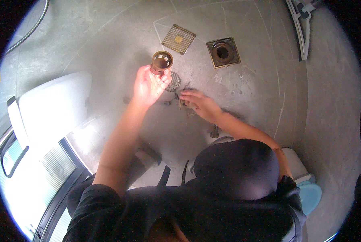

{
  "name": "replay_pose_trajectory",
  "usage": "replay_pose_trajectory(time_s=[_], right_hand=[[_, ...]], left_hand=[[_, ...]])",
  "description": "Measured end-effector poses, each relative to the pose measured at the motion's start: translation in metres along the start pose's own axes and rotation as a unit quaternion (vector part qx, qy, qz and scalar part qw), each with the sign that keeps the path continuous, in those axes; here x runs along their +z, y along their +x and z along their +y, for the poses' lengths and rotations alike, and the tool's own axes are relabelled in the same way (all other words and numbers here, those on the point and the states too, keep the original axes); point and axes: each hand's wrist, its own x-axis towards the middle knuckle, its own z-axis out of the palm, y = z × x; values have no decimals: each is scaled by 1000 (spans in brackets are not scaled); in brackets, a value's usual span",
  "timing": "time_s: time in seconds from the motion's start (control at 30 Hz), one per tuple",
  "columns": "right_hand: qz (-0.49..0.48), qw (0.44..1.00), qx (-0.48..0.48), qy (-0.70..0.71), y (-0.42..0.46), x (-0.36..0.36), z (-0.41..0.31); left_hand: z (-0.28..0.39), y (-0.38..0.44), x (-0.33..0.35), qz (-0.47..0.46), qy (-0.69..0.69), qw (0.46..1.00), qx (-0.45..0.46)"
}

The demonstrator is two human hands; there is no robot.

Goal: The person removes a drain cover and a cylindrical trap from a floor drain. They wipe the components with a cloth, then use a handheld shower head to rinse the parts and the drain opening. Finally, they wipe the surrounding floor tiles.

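Observation:
My left hand [151, 83] is raised above the floor, its fingers around a bronze-coloured drain strainer cup [162, 61] with holes in its base. The cup's round mouth faces up towards me. Partly hidden behind those fingers, a round patterned drain cover [175, 81] lies on the grey floor. My right hand [198, 101] is low over the floor, fingers bent and blurred, beside dark hair-like debris [185, 85]. Something pale brown shows under its fingers, but whether they grip it is unclear.
Farther off lie a square slatted drain grate [182, 33] and the open square floor drain [235, 54]. A dark cylindrical part [214, 132] is on the floor near my right forearm. A white panel [53, 103] is at left, a light-blue basin [311, 198] at right.

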Motion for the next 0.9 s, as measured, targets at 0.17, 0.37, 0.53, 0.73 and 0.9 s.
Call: replay_pose_trajectory(time_s=[0.17, 0.37, 0.53, 0.73, 0.9], right_hand=[[113, 980, 14, -164, -1, -75, -7], [68, 992, 76, 78, -40, 2, 17], [-60, 983, 148, 91, -34, 9, -18], [69, 974, -51, -211, 38, -60, 0], [42, 963, -43, -263, 4, -2, 13]], left_hand=[[-3, 1, -10, -8, -4, 1000, -15], [-4, 10, -6, -32, -28, 999, -31], [-9, 6, -13, -13, -30, 999, -35], [-5, 10, -24, -90, -15, 995, -34], [-5, 10, -18, -52, -10, 998, -27]])
